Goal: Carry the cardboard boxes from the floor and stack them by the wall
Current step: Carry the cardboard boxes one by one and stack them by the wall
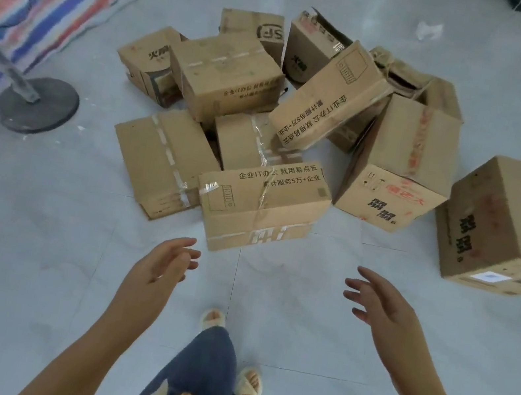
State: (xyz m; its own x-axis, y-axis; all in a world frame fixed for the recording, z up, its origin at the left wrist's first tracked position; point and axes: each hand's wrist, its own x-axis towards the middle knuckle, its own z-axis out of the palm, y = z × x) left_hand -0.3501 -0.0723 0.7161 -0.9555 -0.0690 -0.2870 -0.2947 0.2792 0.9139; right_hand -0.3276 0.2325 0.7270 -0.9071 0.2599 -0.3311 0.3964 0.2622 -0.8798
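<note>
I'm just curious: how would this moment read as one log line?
phase: reaching | left hand: open, empty | right hand: open, empty | target: nearest box, untouched | boxes on floor

Rightmost box [511,227] cut by edge

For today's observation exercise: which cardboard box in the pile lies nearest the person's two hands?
The taped box with the computer-tower drawing, at the pile's front edge. It sits just beyond the open left hand and right hand; every other box lies farther back or off to the side.

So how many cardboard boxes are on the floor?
11 brown cardboard boxes: nearest, front left, middle, centre left, back left, SF-marked, open-flapped, leaning, crumpled, tall, far right. More may be hidden beneath.
</note>
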